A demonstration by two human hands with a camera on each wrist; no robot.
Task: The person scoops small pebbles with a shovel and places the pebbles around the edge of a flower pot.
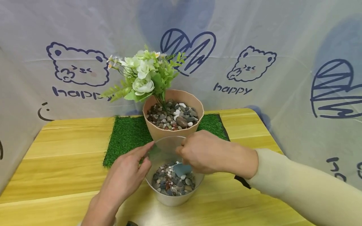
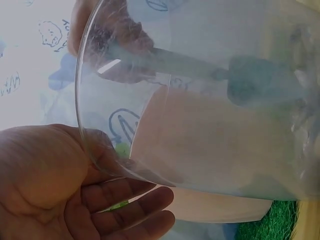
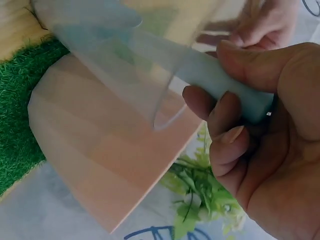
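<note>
A clear plastic bucket [image 1: 175, 201] stands on the table with mixed pebbles [image 1: 164, 182] in its bottom. My left hand [image 1: 127, 169] holds its rim on the left side, thumb and forefinger at the edge and the other fingers loose outside, as the left wrist view shows. Reaching over the bucket from the right, my right hand [image 1: 203, 152] grips the pale blue handle [image 3: 215, 75] of a small shovel. Its blue-grey blade [image 1: 182, 169] points down onto the pebbles inside the bucket. Part of the handle is hidden behind my right hand in the head view.
Just behind the bucket stands a peach flower pot [image 1: 158, 135] with pebbles and white artificial flowers [image 1: 142, 73]. It sits on a green turf mat [image 1: 124, 138] on the wooden table [image 1: 65, 157]. A printed curtain [image 1: 186, 15] surrounds the table at the back and sides.
</note>
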